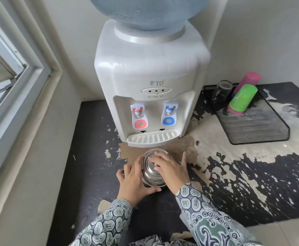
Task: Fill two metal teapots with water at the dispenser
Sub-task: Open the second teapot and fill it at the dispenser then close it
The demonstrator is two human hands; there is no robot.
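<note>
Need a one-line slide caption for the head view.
Both hands, left hand and right hand, on a metal teapot set before the water dispenser, below its drip tray.
</note>
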